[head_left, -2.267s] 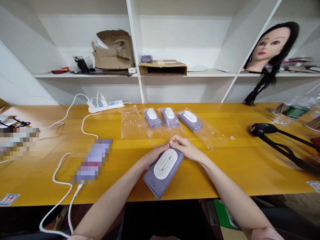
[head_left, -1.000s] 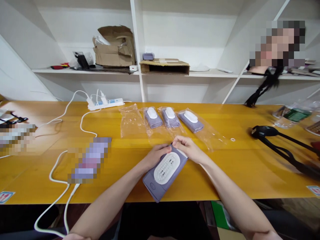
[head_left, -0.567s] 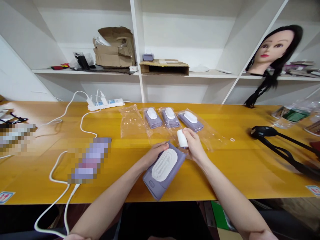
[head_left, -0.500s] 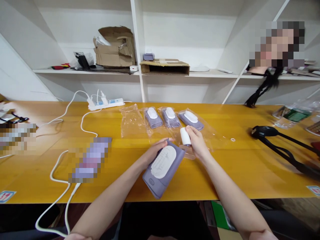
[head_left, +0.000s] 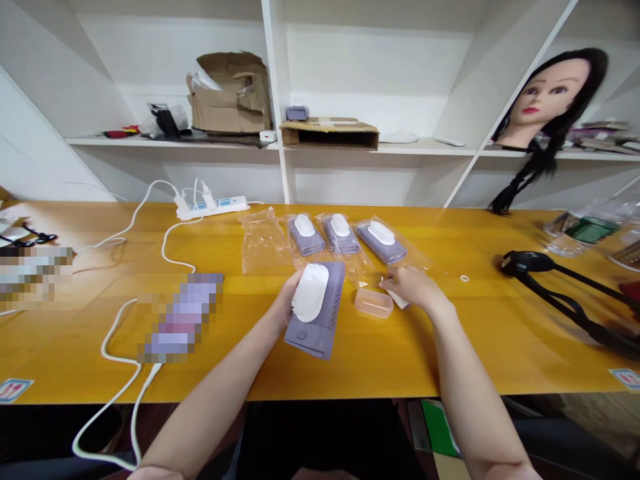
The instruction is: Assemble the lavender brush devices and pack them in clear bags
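- While the left hand grips the lilac handheld device, its fingers wrapped round the near side, the right hand lies open and palm-down, well to the right of it.
- Head view, device position: mid-table, closer to the front edge of the table than to the back edge. Its long axis runs front to back, with the far end leaning slightly right.
- Head view, device face: the white oval pad faces up and toward the left hand. A perforated side panel shows along the right.
- Head view, hand relation: the left hand is the nearer and in contact; the right hand is apart from the device.
- Head view, between the hands: a peach plastic box sits just right of the device, clear of both hands.
- Head view, right hand: its fingertips lie at a white slip — whether they pin it cannot be told.
- Head view, toward the back edge: three bagged lilac devices lie in a row, with an empty clear bag to their left.
- Head view, further off: a power strip with white cable sits back left; a black strapped device lies at the right.
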Action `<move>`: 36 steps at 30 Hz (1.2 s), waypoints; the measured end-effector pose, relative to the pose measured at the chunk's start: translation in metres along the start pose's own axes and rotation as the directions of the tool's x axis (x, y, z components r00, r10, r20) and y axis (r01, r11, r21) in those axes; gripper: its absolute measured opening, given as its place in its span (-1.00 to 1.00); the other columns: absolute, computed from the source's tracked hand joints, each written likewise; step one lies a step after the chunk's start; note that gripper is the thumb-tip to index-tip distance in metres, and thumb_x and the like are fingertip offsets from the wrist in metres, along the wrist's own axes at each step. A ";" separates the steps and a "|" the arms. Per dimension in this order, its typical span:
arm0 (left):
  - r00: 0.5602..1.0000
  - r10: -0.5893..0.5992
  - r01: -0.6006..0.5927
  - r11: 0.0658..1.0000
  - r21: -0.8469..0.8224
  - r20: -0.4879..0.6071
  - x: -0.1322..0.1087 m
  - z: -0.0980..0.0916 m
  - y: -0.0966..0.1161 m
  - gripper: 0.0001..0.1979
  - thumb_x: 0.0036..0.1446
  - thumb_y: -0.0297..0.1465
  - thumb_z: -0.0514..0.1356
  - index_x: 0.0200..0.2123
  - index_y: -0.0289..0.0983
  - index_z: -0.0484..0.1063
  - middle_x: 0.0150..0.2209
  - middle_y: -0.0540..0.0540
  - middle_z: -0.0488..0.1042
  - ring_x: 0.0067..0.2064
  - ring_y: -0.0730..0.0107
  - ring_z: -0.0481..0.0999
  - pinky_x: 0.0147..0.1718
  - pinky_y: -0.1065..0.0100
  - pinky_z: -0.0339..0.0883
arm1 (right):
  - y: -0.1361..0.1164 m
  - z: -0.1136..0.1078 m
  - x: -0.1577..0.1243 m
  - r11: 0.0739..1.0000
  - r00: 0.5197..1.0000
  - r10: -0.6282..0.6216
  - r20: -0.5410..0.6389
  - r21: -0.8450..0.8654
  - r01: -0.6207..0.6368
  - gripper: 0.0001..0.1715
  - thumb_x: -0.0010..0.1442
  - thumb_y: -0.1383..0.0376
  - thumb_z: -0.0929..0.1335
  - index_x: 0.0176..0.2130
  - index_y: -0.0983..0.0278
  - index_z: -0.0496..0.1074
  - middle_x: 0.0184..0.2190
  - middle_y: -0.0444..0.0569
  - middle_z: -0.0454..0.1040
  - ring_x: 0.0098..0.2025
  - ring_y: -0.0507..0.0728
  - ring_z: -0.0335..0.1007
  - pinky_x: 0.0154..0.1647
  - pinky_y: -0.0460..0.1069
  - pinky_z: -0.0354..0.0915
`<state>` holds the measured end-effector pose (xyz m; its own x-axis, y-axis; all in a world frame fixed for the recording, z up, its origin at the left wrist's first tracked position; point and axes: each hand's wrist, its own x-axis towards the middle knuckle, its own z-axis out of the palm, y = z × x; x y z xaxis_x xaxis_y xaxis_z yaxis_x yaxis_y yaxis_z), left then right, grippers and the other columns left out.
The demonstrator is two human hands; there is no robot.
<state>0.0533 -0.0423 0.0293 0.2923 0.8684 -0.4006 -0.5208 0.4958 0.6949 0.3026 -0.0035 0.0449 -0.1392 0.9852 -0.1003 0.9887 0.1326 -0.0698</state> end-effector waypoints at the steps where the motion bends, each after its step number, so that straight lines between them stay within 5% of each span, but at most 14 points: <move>1: 1.000 -0.019 0.019 1.000 -0.016 -0.006 0.001 0.000 -0.001 -0.64 0.05 -0.14 0.14 -0.61 -0.28 0.34 -0.68 0.01 0.39 -0.63 0.49 0.38 -0.56 0.45 0.26 | 0.000 0.001 0.001 1.000 1.000 0.004 0.015 0.000 -0.004 -0.70 0.13 0.14 0.29 -0.32 0.29 0.50 -0.29 0.16 0.53 -0.23 0.24 0.45 -0.39 0.00 0.17; 14: 0.997 -0.078 0.078 0.997 0.011 0.022 0.013 -0.012 -0.013 -0.60 0.07 -0.09 0.12 -0.55 -0.30 0.45 -0.59 -0.04 0.50 -0.56 0.40 0.45 -0.46 0.38 0.29 | 0.000 -0.001 -0.003 0.999 0.996 0.041 -0.079 0.030 -0.039 -0.53 0.19 0.05 0.21 -0.16 0.34 0.44 -0.21 0.25 0.50 -0.17 0.32 0.44 -0.30 0.07 0.21; 17: 0.997 -0.077 0.076 0.997 0.012 0.017 0.012 -0.011 -0.012 -0.61 0.06 -0.09 0.12 -0.52 -0.30 0.46 -0.57 -0.06 0.50 -0.55 0.39 0.46 -0.44 0.37 0.30 | -0.007 -0.004 -0.007 0.996 0.974 0.034 -0.225 0.087 -0.015 -0.58 0.20 0.08 0.20 -0.17 0.32 0.43 -0.29 0.20 0.51 -0.24 0.30 0.43 -0.32 0.07 0.19; 19: 0.998 -0.057 0.057 0.998 0.007 -0.005 0.012 -0.010 -0.012 -0.63 0.05 -0.10 0.14 -0.51 -0.30 0.47 -0.59 -0.03 0.49 -0.56 0.40 0.45 -0.44 0.38 0.30 | -0.017 -0.005 -0.011 0.972 0.931 -0.023 -0.364 0.211 0.107 -0.63 0.23 0.10 0.19 -0.20 0.28 0.42 -0.39 0.09 0.50 -0.34 0.21 0.41 -0.32 0.04 0.20; 21: 0.999 -0.029 0.029 1.000 0.000 -0.018 0.010 -0.009 -0.012 -0.65 0.03 -0.11 0.15 -0.49 -0.30 0.46 -0.60 -0.01 0.47 -0.57 0.42 0.43 -0.44 0.39 0.29 | -0.031 -0.003 -0.016 0.867 0.893 -0.116 -0.436 0.394 0.305 -0.65 0.24 0.09 0.19 -0.20 0.25 0.40 -0.47 -0.04 0.46 -0.44 0.10 0.35 -0.35 0.00 0.21; 24: 1.000 -0.005 0.005 1.000 0.005 -0.005 0.007 -0.006 -0.012 -0.65 0.03 -0.11 0.15 -0.46 -0.30 0.47 -0.59 -0.01 0.48 -0.57 0.41 0.43 -0.44 0.38 0.29 | -0.052 0.006 -0.023 0.657 0.901 -0.252 -0.352 0.622 0.426 -0.60 0.23 0.07 0.20 -0.04 0.23 0.32 -0.41 -0.09 0.42 -0.53 0.03 0.28 -0.41 -0.02 0.25; 28: 0.993 0.101 -0.102 0.995 -0.014 -0.057 0.003 0.000 -0.013 -0.63 0.05 -0.10 0.12 -0.34 -0.30 0.46 -0.48 -0.04 0.52 -0.46 0.32 0.49 -0.35 0.31 0.34 | -0.071 0.018 -0.031 0.518 0.903 -0.371 -0.215 0.759 0.394 -0.14 0.12 0.04 0.33 0.27 0.15 -0.09 -0.02 0.08 0.33 -0.38 0.05 0.35 -0.32 0.04 0.33; 32: 0.929 0.323 -0.330 0.944 -0.006 -0.180 0.005 0.003 -0.019 -0.67 0.06 -0.12 0.14 -0.24 -0.24 0.40 -0.34 -0.02 0.51 -0.31 0.33 0.51 -0.22 0.31 0.34 | -0.085 0.022 -0.038 0.387 0.883 -0.457 -0.106 0.870 0.305 0.36 -0.12 0.21 0.50 0.31 0.10 -0.43 0.19 0.13 0.15 -0.01 0.22 0.32 -0.03 0.16 0.29; 36: 0.865 0.454 -0.456 0.889 0.044 -0.213 0.012 0.001 -0.028 -0.67 0.08 -0.11 0.12 -0.24 -0.24 0.37 -0.30 -0.02 0.48 -0.22 0.34 0.49 -0.15 0.31 0.31 | -0.093 0.025 -0.041 0.301 0.903 -0.411 -0.122 0.917 0.261 0.35 -0.13 0.32 0.48 0.32 0.11 -0.42 0.26 0.08 0.07 0.20 0.24 0.12 0.19 0.19 0.08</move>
<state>0.0725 -0.0456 0.0052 -0.1550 0.9752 -0.1580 -0.5609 0.0448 0.8267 0.2149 -0.0589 0.0302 -0.5255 0.8487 0.0595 0.2106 0.1975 -0.9574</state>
